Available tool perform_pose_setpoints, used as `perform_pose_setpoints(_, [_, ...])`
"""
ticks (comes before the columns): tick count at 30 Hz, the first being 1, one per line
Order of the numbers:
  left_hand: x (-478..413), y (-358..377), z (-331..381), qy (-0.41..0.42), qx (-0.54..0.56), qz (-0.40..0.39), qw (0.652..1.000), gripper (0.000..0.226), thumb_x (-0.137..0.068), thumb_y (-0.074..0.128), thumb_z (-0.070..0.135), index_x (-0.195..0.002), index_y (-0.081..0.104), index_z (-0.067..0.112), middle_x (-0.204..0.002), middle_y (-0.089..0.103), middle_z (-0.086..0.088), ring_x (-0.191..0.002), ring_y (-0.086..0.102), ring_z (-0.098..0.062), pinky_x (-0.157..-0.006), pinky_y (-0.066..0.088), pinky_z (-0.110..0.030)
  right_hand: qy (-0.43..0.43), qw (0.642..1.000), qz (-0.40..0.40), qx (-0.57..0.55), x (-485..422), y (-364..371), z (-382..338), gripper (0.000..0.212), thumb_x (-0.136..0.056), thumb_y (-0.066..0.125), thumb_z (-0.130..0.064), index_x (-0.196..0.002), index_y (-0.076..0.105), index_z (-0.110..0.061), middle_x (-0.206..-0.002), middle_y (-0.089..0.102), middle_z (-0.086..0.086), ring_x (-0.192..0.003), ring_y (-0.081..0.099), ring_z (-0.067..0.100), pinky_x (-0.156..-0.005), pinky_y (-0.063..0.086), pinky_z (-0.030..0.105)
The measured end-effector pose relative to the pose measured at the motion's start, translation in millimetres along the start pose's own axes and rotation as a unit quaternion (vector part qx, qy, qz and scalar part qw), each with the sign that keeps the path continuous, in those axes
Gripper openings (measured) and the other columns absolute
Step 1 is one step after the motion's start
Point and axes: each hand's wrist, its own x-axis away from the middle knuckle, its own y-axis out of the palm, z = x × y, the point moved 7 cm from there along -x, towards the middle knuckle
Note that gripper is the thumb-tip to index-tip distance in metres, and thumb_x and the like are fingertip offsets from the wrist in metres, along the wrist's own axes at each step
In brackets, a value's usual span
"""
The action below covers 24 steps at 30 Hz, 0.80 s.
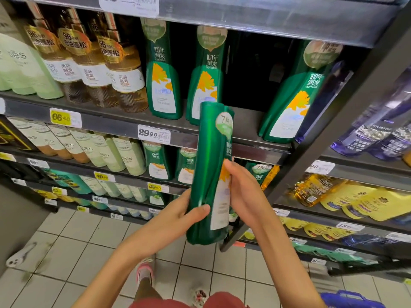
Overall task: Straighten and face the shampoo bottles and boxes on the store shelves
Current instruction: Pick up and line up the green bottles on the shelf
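The dark metal shelving (244, 121) fills most of my view, its top and right end cut off by the frame, with glossy pale floor tiles (77, 252) below. A slanted black post (333, 134) crosses in front of the purple bottles (367, 134), which are too blurred to read. Ribbed amber bottles (100, 70) crowd the shelf's left side. Beside them stand two smooth green shampoo bottles (163, 72), and a third (289, 96) looks tilted toward the post, with a dark gap between. I hold another green bottle (211, 174) upright in the air in front of that shelf, hiding the foot of the second standing one. Its label faces right, so I see only a sliver of print. My left hand (178, 216) grips the lower body, thumb across the front and fingers hidden behind. My right hand (242, 192) wraps the label side, fingertips out of sight. A white price tag (153, 134) reads 29.90.
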Motion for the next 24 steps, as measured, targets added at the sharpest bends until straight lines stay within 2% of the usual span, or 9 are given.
perform_pose_setpoints(3, [-7, -12, -13, -0.011, 0.037, 0.079, 0.996, 0.053, -0.074, 0.056, 0.044, -0.124, 0.045, 0.030, -0.114, 0.065, 0.019, -0.107, 0.059, 0.002, -0.089, 0.049, -0.017, -0.014, 0.997, 0.042, 0.059, -5, -8, 6, 0.025, -0.093, 0.050, -0.009, -0.117, 0.057, -0.014, -0.104, 0.072, 0.002, -0.094, 0.068, 0.018, -0.078, 0.055, 0.028])
perform_pose_setpoints(5, [-10, -18, -23, -0.021, 0.074, 0.115, 0.990, 0.053, -0.075, 0.058, 0.039, -0.125, 0.047, 0.024, -0.114, 0.067, 0.008, -0.107, 0.062, -0.008, -0.092, 0.050, -0.027, -0.011, 0.991, 0.054, 0.119, -6, -9, 13, 0.032, -0.095, 0.047, -0.004, -0.125, 0.052, -0.015, -0.107, 0.070, -0.004, -0.098, 0.067, 0.014, -0.079, 0.054, 0.025])
perform_pose_setpoints(7, [-10, -21, -30, -0.019, 0.113, 0.125, 0.985, 0.050, -0.077, 0.059, 0.032, -0.124, 0.049, 0.021, -0.114, 0.068, 0.003, -0.107, 0.063, -0.012, -0.088, 0.052, -0.027, -0.002, 0.986, 0.030, 0.165, -3, -7, 19, 0.044, -0.095, 0.049, -0.006, -0.136, 0.042, -0.018, -0.115, 0.066, -0.010, -0.106, 0.064, 0.010, -0.083, 0.052, 0.022])
perform_pose_setpoints(9, [-9, -25, -35, -0.009, 0.119, 0.140, 0.983, 0.048, -0.078, 0.059, 0.029, -0.124, 0.050, 0.020, -0.114, 0.068, 0.002, -0.107, 0.063, -0.013, -0.088, 0.053, -0.025, 0.028, 0.976, -0.014, 0.215, 1, -5, 30, 0.053, -0.094, 0.055, -0.017, -0.140, 0.032, -0.030, -0.124, 0.060, -0.018, -0.115, 0.058, 0.004, -0.087, 0.050, 0.018])
perform_pose_setpoints(11, [-7, -29, -37, 0.007, 0.117, 0.150, 0.982, 0.047, -0.079, 0.059, 0.026, -0.124, 0.051, 0.019, -0.115, 0.067, 0.002, -0.108, 0.063, -0.013, -0.088, 0.052, -0.024, 0.065, 0.967, -0.023, 0.246, 5, -7, 41, 0.046, -0.093, 0.056, -0.024, -0.135, 0.037, -0.029, -0.127, 0.059, -0.013, -0.118, 0.056, 0.008, -0.092, 0.049, 0.022])
perform_pose_setpoints(13, [-7, -33, -41, 0.018, 0.102, 0.157, 0.982, 0.045, -0.079, 0.059, 0.025, -0.122, 0.052, 0.021, -0.114, 0.068, 0.003, -0.107, 0.063, -0.012, -0.086, 0.052, -0.022, 0.067, 0.963, -0.006, 0.259, 6, -10, 46, 0.035, -0.093, 0.056, -0.021, -0.127, 0.046, -0.023, -0.125, 0.062, -0.005, -0.115, 0.058, 0.010, -0.094, 0.050, 0.026])
perform_pose_setpoints(17, [-8, -42, -46, 0.030, 0.009, 0.161, 0.986, 0.045, -0.083, 0.061, 0.010, -0.126, 0.048, 0.017, -0.117, 0.063, -0.001, -0.110, 0.059, -0.014, -0.091, 0.049, -0.025, 0.022, 0.968, 0.027, 0.250, 8, -10, 52, 0.036, -0.091, 0.058, -0.007, -0.119, 0.048, -0.027, -0.119, 0.063, -0.005, -0.108, 0.061, 0.003, -0.087, 0.049, 0.018])
perform_pose_setpoints(21, [-9, -46, -45, 0.052, -0.036, 0.157, 0.986, 0.050, -0.080, 0.064, -0.007, -0.119, 0.049, 0.020, -0.116, 0.062, -0.006, -0.109, 0.059, -0.015, -0.093, 0.048, -0.025, -0.025, 0.959, 0.018, 0.281, 17, -4, 53, 0.042, -0.089, 0.061, -0.006, -0.119, 0.048, -0.031, -0.121, 0.062, -0.004, -0.115, 0.058, 0.010, -0.100, 0.045, 0.031])
perform_pose_setpoints(24, [-7, -45, -46, 0.061, -0.035, 0.171, 0.983, 0.050, -0.077, 0.064, -0.012, -0.111, 0.051, 0.022, -0.111, 0.063, -0.002, -0.104, 0.060, -0.009, -0.086, 0.048, -0.017, -0.040, 0.951, 0.011, 0.307, 19, 1, 50, 0.043, -0.088, 0.061, -0.004, -0.126, 0.048, -0.018, -0.123, 0.060, 0.000, -0.118, 0.055, 0.014, -0.105, 0.042, 0.041])
